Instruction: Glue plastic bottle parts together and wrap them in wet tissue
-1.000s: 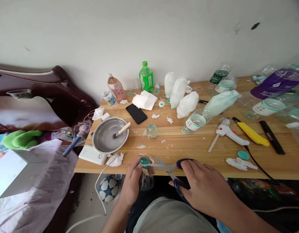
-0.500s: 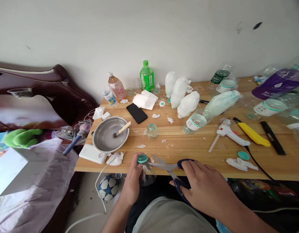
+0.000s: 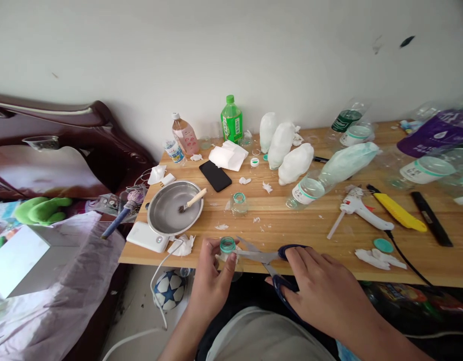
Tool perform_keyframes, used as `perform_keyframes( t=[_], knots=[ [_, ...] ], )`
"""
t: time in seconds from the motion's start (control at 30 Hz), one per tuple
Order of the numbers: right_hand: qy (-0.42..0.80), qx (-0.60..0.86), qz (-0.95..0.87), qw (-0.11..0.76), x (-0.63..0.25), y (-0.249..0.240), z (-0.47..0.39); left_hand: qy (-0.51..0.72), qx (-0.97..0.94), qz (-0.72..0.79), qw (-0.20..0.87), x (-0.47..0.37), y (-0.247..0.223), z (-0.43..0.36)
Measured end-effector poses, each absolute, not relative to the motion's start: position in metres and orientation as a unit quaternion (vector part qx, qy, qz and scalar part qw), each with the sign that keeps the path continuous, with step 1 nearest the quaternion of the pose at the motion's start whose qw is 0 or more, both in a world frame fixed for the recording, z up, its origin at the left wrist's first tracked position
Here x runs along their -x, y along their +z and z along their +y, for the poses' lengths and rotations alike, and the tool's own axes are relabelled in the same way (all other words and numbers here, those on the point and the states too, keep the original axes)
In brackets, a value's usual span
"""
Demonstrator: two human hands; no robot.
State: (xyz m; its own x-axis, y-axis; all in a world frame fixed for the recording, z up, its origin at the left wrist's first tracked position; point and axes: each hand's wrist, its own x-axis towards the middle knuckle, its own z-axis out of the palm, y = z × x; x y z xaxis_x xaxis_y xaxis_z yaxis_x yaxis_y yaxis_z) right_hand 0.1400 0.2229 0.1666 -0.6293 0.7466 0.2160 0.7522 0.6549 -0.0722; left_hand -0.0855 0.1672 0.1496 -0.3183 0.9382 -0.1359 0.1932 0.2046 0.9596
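My left hand [image 3: 212, 278] grips a cut clear bottle top [image 3: 227, 245] with a green neck ring, its open mouth facing up at the table's front edge. The thumb lies across the near side of the neck. Dark-handled scissors [image 3: 267, 257] are in my right hand [image 3: 321, 283], with fingers through the loops. Their blades stand apart, and the tips reach the bottle piece beside my left thumb. Another cut bottle neck [image 3: 239, 201] with a green ring stands on the wooden table just beyond.
A metal bowl [image 3: 175, 208] with a brush and a white power bank [image 3: 147, 237] are at left. Behind lie a black phone [image 3: 215, 175] and white-wrapped bottles [image 3: 281, 144]. At right are a glue gun [image 3: 361, 208], yellow cutter [image 3: 400, 210] and several clear bottles.
The bottle piece has turned slightly in my left hand, and the thumb has moved right across its neck. The scissors remain open beside it. The view has shifted slightly.
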Motion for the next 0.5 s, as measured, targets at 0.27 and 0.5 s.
perform_keyframes(
  t=[0.27,0.5],
  knots=[
    [-0.032,0.403,-0.911,0.084,-0.1397,0.1732,0.2235,0.337,-0.484,0.778,0.215,0.0901,0.1474,0.1671],
    [-0.047,0.414,-0.908,0.049,-0.1351,0.1755,0.2266,0.323,-0.482,0.774,0.253,0.0892,0.1433,0.1690]
  ],
)
